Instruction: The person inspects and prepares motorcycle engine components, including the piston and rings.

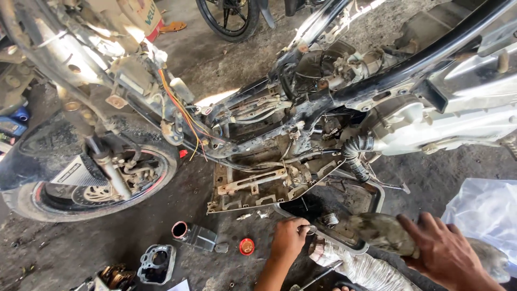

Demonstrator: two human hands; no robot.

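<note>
A stripped scooter frame (301, 118) stands over a dirty concrete floor. Under it lies a grey oil drain pan (371, 202) with dark oil inside. My left hand (288, 240) rests on the pan's near rim, fingers pinched on a small metal part (312, 230). My right hand (444, 253) grips a grimy grey engine casting (379, 231) that lies across the pan's near corner. A dirty white rag (361, 267) sits below the casting. A small ribbed metal piece (330, 219) lies in the pan.
The front wheel (81, 186) with fender stands at left. On the floor lie a cylinder block (194, 234), a red cap (246, 246), a grey gasket cover (156, 264) and a clear plastic bag (484, 210). Another wheel (229, 19) is at the top.
</note>
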